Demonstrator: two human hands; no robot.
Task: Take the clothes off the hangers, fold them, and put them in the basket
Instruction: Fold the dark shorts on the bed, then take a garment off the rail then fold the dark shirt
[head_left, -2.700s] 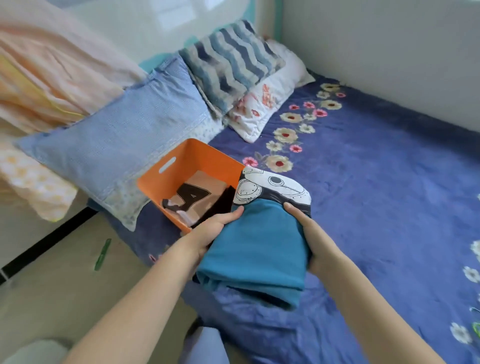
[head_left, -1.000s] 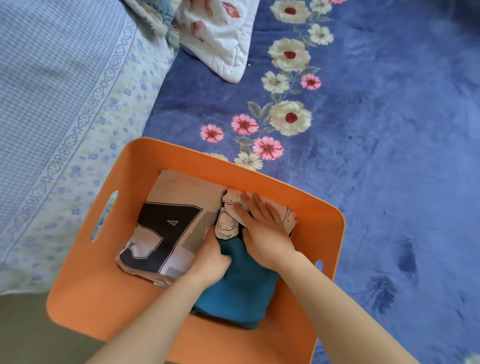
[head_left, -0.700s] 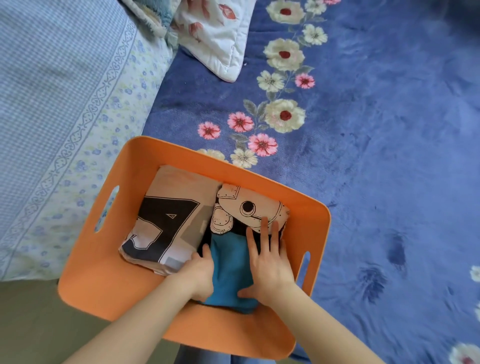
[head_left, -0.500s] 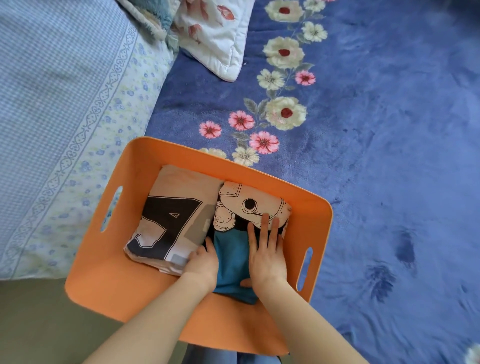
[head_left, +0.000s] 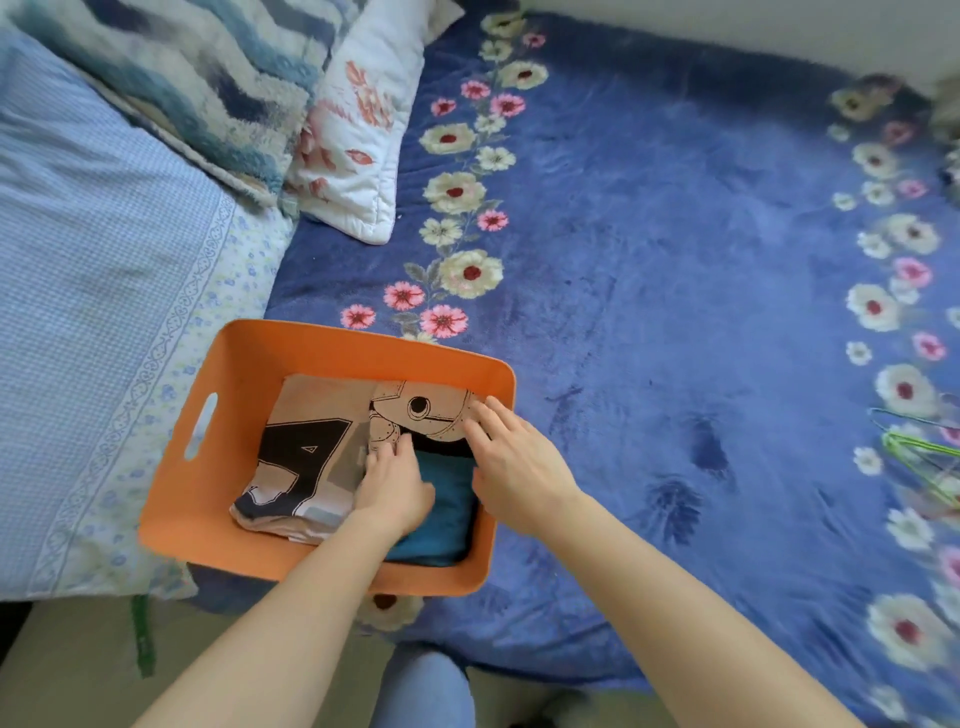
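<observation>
An orange basket (head_left: 228, 431) sits on the blue flowered blanket at the bed's near left edge. Inside lie two folded garments side by side: a beige one with a black letter print (head_left: 306, 457) on the left and a teal one with an astronaut print (head_left: 441, 499) on the right. My left hand (head_left: 392, 480) rests on the teal garment's left edge, its fingers pointing into the gap between the two. Straight fingers of my right hand (head_left: 511, 460) lie over the garment's right edge, by the basket's right wall.
Green wire hangers (head_left: 919, 457) lie on the blanket at the far right. Several pillows (head_left: 104, 270) are stacked to the left of the basket. The blanket (head_left: 675, 291) spreads wide beyond the basket. Floor shows at the bottom left.
The teal garment went from my hands above the bed into the basket beside the beige one. Since then my right hand slid from its top to its right edge.
</observation>
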